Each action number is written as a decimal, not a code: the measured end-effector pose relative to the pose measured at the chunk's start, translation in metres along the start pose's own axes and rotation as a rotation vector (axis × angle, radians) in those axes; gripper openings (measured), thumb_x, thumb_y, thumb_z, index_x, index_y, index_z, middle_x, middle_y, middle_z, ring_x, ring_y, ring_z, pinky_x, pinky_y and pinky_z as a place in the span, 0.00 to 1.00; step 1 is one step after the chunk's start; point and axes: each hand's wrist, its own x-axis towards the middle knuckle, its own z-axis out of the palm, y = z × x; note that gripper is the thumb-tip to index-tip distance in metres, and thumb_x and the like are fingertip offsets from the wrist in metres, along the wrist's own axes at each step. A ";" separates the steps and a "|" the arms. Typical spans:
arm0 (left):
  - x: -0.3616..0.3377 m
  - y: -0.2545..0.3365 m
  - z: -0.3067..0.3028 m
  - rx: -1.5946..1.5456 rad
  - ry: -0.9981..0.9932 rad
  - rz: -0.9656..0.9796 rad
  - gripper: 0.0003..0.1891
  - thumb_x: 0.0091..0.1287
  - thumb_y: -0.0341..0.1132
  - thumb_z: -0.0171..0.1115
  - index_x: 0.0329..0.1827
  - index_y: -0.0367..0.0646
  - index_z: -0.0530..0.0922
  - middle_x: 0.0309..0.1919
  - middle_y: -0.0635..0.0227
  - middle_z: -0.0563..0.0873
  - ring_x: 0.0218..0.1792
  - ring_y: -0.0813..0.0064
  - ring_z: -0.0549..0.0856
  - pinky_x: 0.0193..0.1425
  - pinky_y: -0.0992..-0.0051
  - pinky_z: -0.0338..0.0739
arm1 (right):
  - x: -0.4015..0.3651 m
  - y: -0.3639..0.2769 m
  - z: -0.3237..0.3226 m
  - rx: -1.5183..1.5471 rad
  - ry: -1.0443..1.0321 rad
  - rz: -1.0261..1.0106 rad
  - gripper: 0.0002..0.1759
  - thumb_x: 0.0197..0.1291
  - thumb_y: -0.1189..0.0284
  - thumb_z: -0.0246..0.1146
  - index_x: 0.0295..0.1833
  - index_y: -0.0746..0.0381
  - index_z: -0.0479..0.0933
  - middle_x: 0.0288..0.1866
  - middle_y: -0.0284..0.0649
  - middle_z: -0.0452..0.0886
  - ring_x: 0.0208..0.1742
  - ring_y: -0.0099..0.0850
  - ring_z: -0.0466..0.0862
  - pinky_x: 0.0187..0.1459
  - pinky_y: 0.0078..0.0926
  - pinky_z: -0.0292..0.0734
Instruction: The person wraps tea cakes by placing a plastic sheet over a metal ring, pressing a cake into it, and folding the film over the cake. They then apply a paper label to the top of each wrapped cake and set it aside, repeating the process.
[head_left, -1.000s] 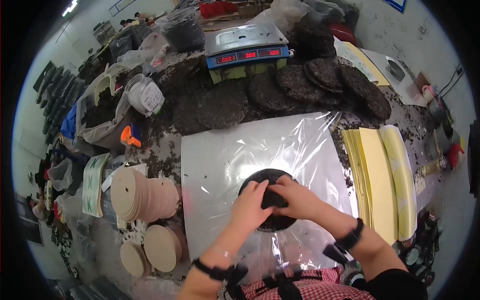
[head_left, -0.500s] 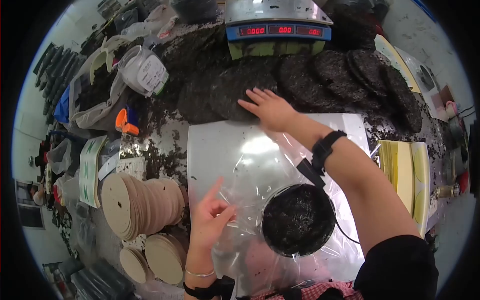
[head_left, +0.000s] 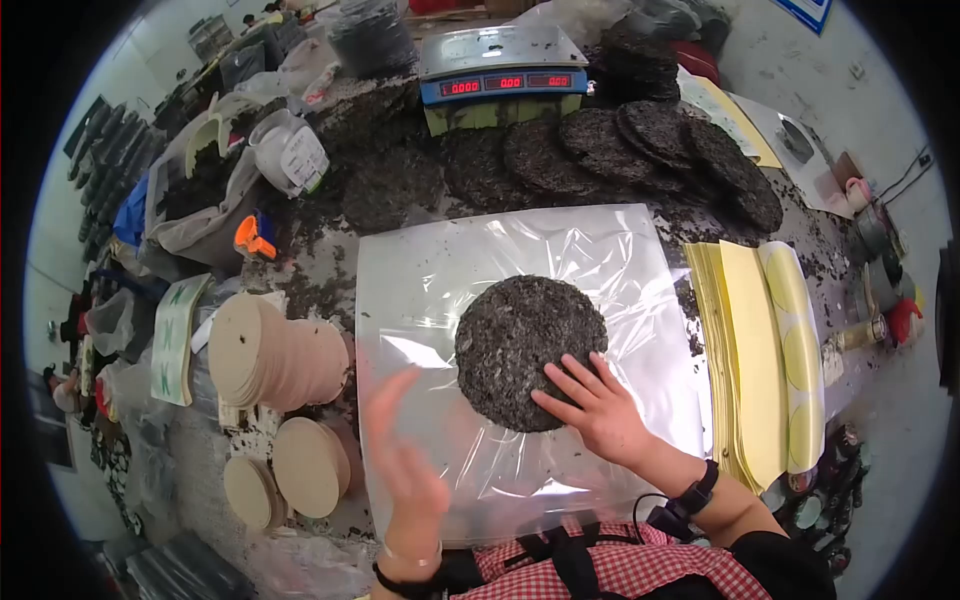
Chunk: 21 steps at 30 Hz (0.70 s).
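A round, dark, flaky disc (head_left: pixel 515 345) that looks like dried seaweed lies flat on shiny clear plastic film (head_left: pixel 460 500). My right hand (head_left: pixel 605 415) rests on its lower right edge, fingers spread over the surface; the underside of the disc is hidden. Left of the disc and apart from it, my left hand (head_left: pixel 408 470) is raised over the film's left side. Motion blurs it, but its fingers look stretched out, with nothing visible in them. Behind the film, a row of similar dark discs (head_left: pixel 545 160) overlaps one another.
A digital scale (head_left: pixel 503 75) stands at the back. Stacks of round beige card discs (head_left: pixel 240 350) are on the left, near an orange-ended blue object (head_left: pixel 255 237) and a clear plastic jar (head_left: pixel 290 150). Yellow sheets (head_left: pixel 745 360) with round labels lie right. Dark crumbs cover parts of the table.
My right hand has come from the row at the back to the disc on the film. My left hand has turned, its fingers now pointing upward. The whole view has shifted.
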 end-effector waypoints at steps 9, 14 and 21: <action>0.029 -0.065 0.111 0.683 -0.711 0.385 0.36 0.73 0.57 0.57 0.83 0.65 0.62 0.83 0.52 0.57 0.83 0.43 0.52 0.83 0.37 0.40 | -0.004 -0.001 -0.013 0.070 -0.087 -0.029 0.32 0.57 0.65 0.69 0.70 0.53 0.77 0.73 0.44 0.76 0.78 0.44 0.70 0.82 0.52 0.55; 0.018 -0.080 0.118 0.705 -0.834 0.318 0.39 0.74 0.65 0.51 0.86 0.68 0.56 0.85 0.54 0.50 0.84 0.42 0.45 0.81 0.33 0.32 | -0.003 0.019 -0.016 0.280 0.054 0.148 0.28 0.63 0.54 0.66 0.62 0.61 0.80 0.67 0.48 0.79 0.76 0.45 0.72 0.81 0.48 0.57; 0.010 -0.076 0.142 0.884 -0.958 0.056 0.49 0.64 0.55 0.69 0.86 0.67 0.52 0.86 0.55 0.46 0.85 0.41 0.44 0.79 0.27 0.31 | 0.024 0.012 0.017 0.023 -0.144 0.234 0.22 0.66 0.62 0.62 0.58 0.65 0.77 0.57 0.48 0.81 0.70 0.44 0.75 0.83 0.47 0.51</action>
